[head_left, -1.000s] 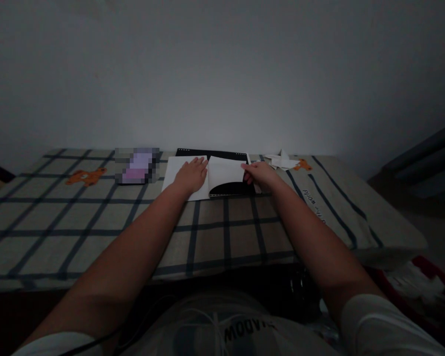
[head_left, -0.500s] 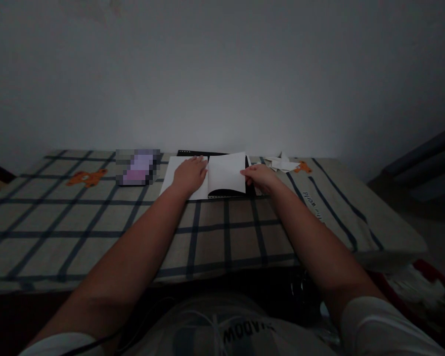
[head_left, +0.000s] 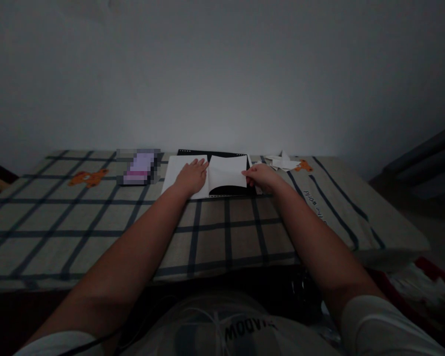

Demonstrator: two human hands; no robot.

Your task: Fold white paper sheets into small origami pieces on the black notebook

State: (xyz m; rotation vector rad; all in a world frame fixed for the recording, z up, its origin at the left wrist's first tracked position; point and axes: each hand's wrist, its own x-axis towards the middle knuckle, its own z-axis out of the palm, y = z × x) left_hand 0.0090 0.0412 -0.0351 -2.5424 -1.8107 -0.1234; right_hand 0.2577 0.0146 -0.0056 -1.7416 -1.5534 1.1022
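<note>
A sheet of white paper with a crease down its middle lies over a black notebook that has a row of punched holes along its edges. My left hand rests flat on the left half, fingers stretched towards the crease. At the right edge, my right hand pinches the paper between thumb and fingers. The right half bows up off the black surface, its near edge curved. Just past my right hand is a folded white paper piece with a pointed tip.
A phone, blurred out, lies to the left on the checked tablecloth. A grey wall rises behind the table. Below the table's right end is a red container with whitish crumpled stuff in it.
The right half of the paper has come down a little at its far edge, and its near edge bows up more. My left fingers have spread slightly; my right hand keeps its pinch.
</note>
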